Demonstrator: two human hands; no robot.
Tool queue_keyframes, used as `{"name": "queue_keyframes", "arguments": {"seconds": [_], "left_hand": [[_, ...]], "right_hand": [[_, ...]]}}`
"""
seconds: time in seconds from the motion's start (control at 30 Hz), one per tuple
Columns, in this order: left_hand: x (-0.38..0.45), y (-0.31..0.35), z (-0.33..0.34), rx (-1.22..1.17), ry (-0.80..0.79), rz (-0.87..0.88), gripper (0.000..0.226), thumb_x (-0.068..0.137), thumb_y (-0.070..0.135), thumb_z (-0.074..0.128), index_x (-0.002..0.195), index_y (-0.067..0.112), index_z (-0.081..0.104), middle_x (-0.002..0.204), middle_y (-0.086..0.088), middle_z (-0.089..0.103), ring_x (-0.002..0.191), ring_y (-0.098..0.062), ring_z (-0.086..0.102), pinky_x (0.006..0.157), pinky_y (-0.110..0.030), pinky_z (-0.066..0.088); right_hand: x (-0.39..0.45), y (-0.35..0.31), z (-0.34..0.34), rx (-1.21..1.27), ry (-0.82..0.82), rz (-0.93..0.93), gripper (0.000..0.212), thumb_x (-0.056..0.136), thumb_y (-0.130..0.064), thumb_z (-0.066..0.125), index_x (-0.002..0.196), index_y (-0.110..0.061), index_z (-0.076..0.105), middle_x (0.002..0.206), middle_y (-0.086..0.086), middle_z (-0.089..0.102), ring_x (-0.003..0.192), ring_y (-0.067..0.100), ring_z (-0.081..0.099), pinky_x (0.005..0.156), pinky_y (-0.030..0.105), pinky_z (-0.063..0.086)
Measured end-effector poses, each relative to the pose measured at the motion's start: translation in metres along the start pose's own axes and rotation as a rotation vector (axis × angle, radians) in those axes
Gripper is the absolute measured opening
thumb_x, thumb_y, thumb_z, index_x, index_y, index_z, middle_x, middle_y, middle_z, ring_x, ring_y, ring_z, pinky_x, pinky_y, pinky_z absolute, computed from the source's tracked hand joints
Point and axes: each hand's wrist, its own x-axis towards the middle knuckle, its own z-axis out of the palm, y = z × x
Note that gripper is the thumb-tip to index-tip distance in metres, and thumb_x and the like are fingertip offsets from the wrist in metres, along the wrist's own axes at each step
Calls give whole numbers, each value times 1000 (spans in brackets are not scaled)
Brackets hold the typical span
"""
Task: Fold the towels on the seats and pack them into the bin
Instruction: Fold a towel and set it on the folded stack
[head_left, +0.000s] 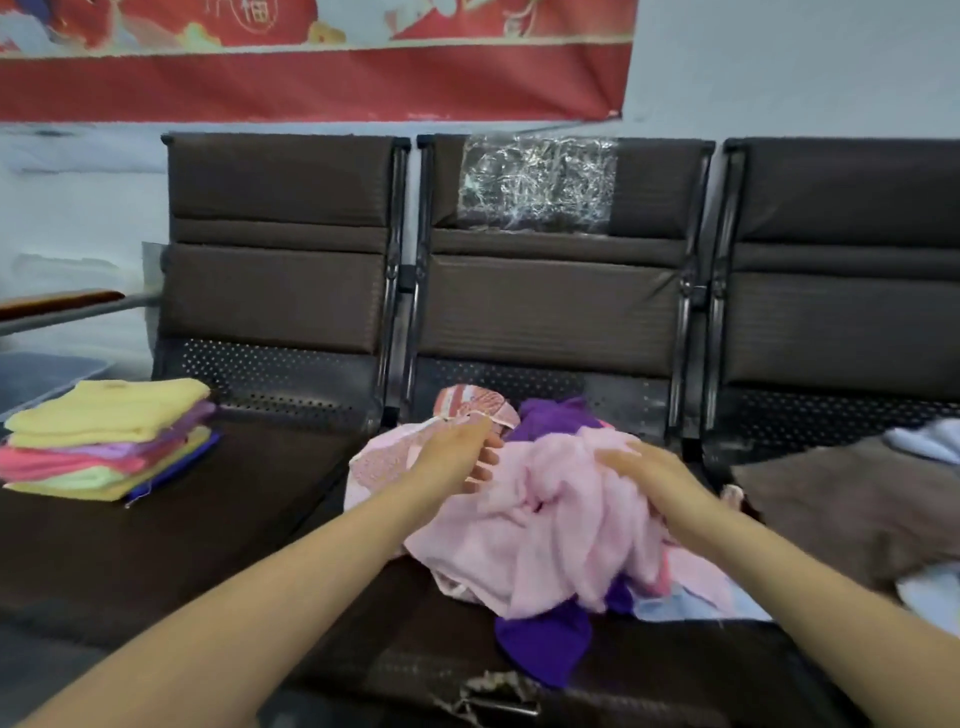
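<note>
the pale pink towel (550, 525) lies crumpled on top of an unfolded heap on the middle seat (415, 665) of a row of dark brown seats, so it is the natural next one to take. under and behind it show a purple towel (543, 647), a pink patterned cloth (384, 462) and a striped pinkish piece (470, 405) at the back of the heap.

the left hand (460, 454) reaches over the left edge of the heap, its fingers (485, 457) loosely bent near the patterned cloth; whether they pinch any fabric i cannot tell, as the frame is blurred there. the right hand (654, 483) lies on the pink towel with its fingers fairly straight and relaxed, resting on the fabric, not gripping it. both hands over the same heap suggests a search for an edge or corners to lift and spread the towel.

on the left seat (156, 545) a neat stack of folded towels (109, 441) sits with a yellow one on top, kept well apart from the heap, probably so finished work stays tidy and the seat in front gives a flat place for folding. beyond that stack, at the far left, a grey-blue rim may be the bin (47, 371), though it is too blurred to be sure. on the right seat (810, 426) lie a brown towel (831, 499) and pale bluish-white cloth (930, 441), waiting unfolded.
</note>
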Motion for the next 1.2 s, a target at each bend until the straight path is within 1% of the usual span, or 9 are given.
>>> {"name": "queue_keyframes", "arguments": {"seconds": [0.2, 0.3, 0.33, 0.5, 0.67, 0.77, 0.9, 1.07, 1.2], "left_hand": [[5, -31, 3, 40, -25, -176, 32, 98, 26, 47, 75, 11, 63, 69, -3, 59, 57, -15, 52, 54, -22, 41], [9, -44, -2, -1, 24, -214, 29, 97, 23, 50, 73, 9, 61, 68, -6, 56, 58, -19, 50, 57, -24, 42], [11, -48, -6, 19, 57, -211, 27, 96, 23, 52, 73, 10, 59, 68, -7, 55, 58, -20, 49, 59, -25, 42], [12, -66, -25, -111, 120, -229, 22, 95, 26, 56, 79, 10, 56, 72, -7, 52, 60, -18, 48, 60, -30, 49], [4, -78, -23, -149, 70, -262, 24, 93, 30, 60, 103, 10, 55, 90, -12, 55, 69, -21, 54, 64, -32, 53], [3, -73, -20, -110, -11, -227, 20, 91, 32, 63, 98, 15, 58, 88, -9, 57, 66, -19, 55, 64, -30, 53], [9, -64, -14, -65, -96, -120, 15, 91, 25, 64, 80, 15, 59, 76, -6, 53, 65, -17, 52, 67, -29, 49], [25, -28, -15, -485, -119, 97, 17, 95, 9, 47, 97, 2, 63, 91, -7, 70, 86, -18, 67, 83, -31, 56], [28, -11, -30, -745, 26, 172, 21, 98, 7, 43, 92, 1, 62, 91, -9, 68, 82, -17, 67, 71, -26, 57]], "right_hand": [[-21, 27, -22, -25, -152, 252, 64, 55, -55, 85, 108, -24, 66, 98, -6, 74, 91, 9, 69, 74, 21, 49], [-19, 13, -14, 76, -17, 186, 12, 88, -41, 61, 88, -29, 64, 86, -2, 70, 61, 2, 57, 60, 8, 44], [-15, 5, -10, 99, 20, 195, 17, 93, -38, 54, 84, -28, 64, 89, 11, 70, 58, 9, 58, 60, 11, 45], [44, 28, -20, 197, -129, 293, 70, 79, -61, 67, 139, -32, 46, 124, 10, 66, 111, 26, 65, 100, 44, 48], [48, 25, 7, 127, -86, 309, 31, 86, -33, 69, 104, -8, 69, 91, 8, 74, 80, 19, 70, 70, 29, 55], [39, 31, 15, -17, -102, 349, 61, 53, -44, 86, 103, -12, 72, 101, 8, 73, 91, 17, 68, 82, 33, 52], [25, 23, 18, 142, -136, 322, 38, 86, -29, 68, 116, -6, 67, 115, 15, 69, 106, 27, 66, 96, 39, 50], [20, -3, -4, 402, -65, 40, 30, 95, -17, 47, 118, -3, 60, 114, 18, 65, 107, 29, 59, 93, 37, 47], [12, -6, -24, 299, 122, 116, 31, 90, -27, 59, 109, -4, 67, 100, 19, 71, 90, 29, 66, 82, 37, 52]]}}
